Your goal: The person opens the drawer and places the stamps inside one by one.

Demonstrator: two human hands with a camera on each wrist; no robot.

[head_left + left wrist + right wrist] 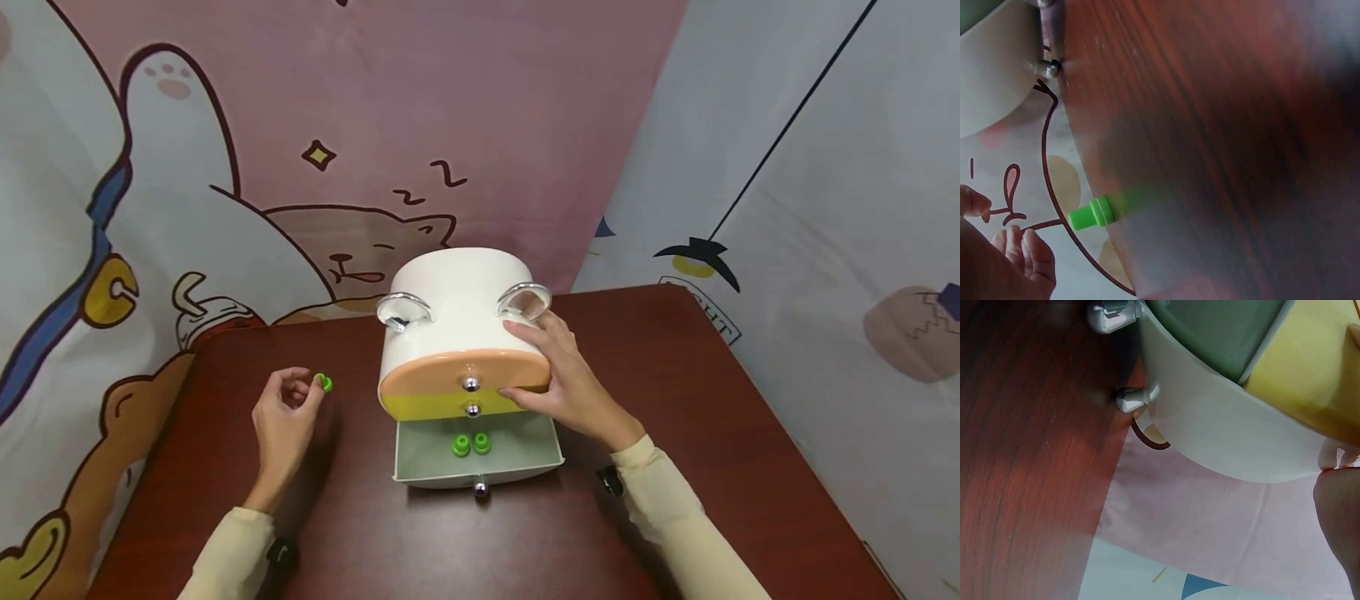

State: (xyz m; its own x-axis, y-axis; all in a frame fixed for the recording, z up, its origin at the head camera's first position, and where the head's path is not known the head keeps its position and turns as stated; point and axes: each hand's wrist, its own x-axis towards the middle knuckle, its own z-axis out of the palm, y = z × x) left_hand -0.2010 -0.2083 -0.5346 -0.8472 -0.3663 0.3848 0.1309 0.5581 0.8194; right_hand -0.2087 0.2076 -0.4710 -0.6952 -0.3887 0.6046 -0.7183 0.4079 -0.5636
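Note:
A small white drawer cabinet (pixel 459 292) stands on the table, with orange (pixel 420 372) and yellow (pixel 420 407) drawers closed. Its lowest, grey-green drawer (pixel 427 465) is pulled out and holds two green knobbed pieces (pixel 461 445). My right hand (pixel 566 379) grips the cabinet's right side, thumb on the front; in the right wrist view the hand is mostly cut off. To the cabinet's left, my left hand (pixel 288 417) is beside another green piece (pixel 1091 214). That piece stands upright on the table in the left wrist view, apart from the loosely bent fingers (pixel 1038 256).
Two silver loops (pixel 525 292) stick up from the cabinet's top, and a chrome foot (pixel 1132 399) shows under it. Round silver knobs (pixel 471 384) are on the drawer fronts. Behind the dark red-brown table (pixel 360 542) hangs a cartoon-printed cloth (pixel 480 100).

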